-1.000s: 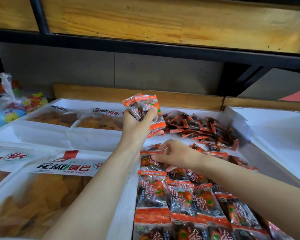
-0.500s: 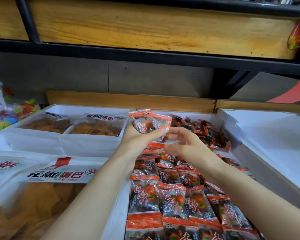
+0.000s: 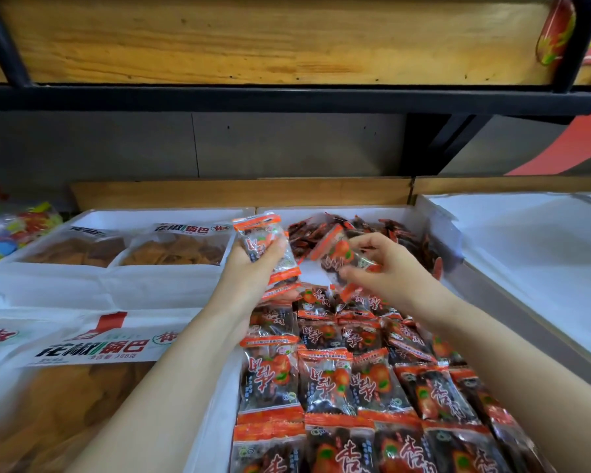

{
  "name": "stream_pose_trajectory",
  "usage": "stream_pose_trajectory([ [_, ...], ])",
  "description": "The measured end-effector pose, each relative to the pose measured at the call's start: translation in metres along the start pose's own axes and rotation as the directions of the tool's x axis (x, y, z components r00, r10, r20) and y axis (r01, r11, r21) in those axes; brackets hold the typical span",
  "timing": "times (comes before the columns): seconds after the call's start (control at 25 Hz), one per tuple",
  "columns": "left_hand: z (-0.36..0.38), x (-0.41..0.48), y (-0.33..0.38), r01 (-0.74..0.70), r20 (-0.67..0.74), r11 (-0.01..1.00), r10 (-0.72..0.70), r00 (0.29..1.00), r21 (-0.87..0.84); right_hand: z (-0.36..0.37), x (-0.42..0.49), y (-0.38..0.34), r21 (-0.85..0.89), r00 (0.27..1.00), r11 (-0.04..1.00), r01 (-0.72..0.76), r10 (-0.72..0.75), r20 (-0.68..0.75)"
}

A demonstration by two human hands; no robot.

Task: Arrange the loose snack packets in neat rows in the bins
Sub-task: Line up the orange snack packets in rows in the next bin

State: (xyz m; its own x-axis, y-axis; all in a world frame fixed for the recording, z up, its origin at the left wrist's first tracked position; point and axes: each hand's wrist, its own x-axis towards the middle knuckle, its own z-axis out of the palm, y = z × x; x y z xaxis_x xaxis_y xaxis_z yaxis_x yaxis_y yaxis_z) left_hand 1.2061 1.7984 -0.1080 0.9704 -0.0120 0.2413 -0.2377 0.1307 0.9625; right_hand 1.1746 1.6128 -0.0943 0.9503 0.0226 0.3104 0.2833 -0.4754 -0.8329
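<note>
left hand [image 3: 249,273]: grips a small stack of packets [image 3: 260,241], held up over the bin [image 3: 338,210]
right hand [image 3: 393,273]: pinches one packet [image 3: 338,251], just right of the stack
rows [image 3: 325,380]: flat in the bin's near part, below both wrists
loose pile [image 3: 401,233]: back of the bin, behind the hands

Packet rows [image 3: 325,380] in middle bin [image 3: 355,210], near end — loose heap [image 3: 413,238] behind; cracker bags [image 3: 174,249] left, sweets [image 3: 17,230] probably beyond.

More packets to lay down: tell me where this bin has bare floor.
Bare white floor shows between the neat rows and the loose heap at the back, below the left hand and right hand. The white bin on the right looks largely bare. Near rows are packed.
</note>
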Motion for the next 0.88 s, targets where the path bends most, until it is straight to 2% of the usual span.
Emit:
stream_pose_trajectory([
  [0.04, -0.001, 0.001, 0.0, -0.005, -0.008, 1.0, 0.005, 1.0, 0.018, -0.003, 0.0, 0.003, -0.128, 1.0, 0.992, 0.011, -0.008, 0.022],
  [0.08, -0.001, 0.0, 0.0, -0.003, -0.008, 0.999, 0.004, 1.0, 0.033, -0.004, 0.001, 0.006, -0.168, 0.999, 0.986, 0.008, 0.0, 0.043],
  [0.2, -0.001, -0.003, 0.001, 0.001, 0.004, 0.999, -0.001, 1.0, 0.037, -0.003, 0.001, 0.011, -0.041, 0.998, 0.999, -0.005, 0.007, 0.054],
  [0.28, 0.001, -0.004, 0.002, 0.006, 0.003, 0.999, -0.006, 1.0, 0.032, -0.002, 0.003, 0.014, -0.025, 0.997, 1.0, -0.014, 0.016, 0.07],
  [0.48, 0.002, -0.007, 0.005, 0.022, 0.015, 0.999, -0.022, 1.0, 0.032, 0.003, 0.015, 0.029, -0.254, 0.991, 0.967, 0.004, 0.03, 0.131],
  [0.68, 0.003, -0.01, 0.006, 0.04, 0.055, 0.997, -0.044, 0.998, 0.063, 0.027, 0.011, 0.037, -0.229, 0.98, 0.973, 0.038, 0.009, 0.199],
  [0.88, 0.004, -0.012, 0.007, 0.048, 0.082, 0.995, -0.055, 0.995, 0.083, 0.02, 0.008, 0.035, -0.264, 0.954, 0.956, 0.129, -0.047, 0.296],
])
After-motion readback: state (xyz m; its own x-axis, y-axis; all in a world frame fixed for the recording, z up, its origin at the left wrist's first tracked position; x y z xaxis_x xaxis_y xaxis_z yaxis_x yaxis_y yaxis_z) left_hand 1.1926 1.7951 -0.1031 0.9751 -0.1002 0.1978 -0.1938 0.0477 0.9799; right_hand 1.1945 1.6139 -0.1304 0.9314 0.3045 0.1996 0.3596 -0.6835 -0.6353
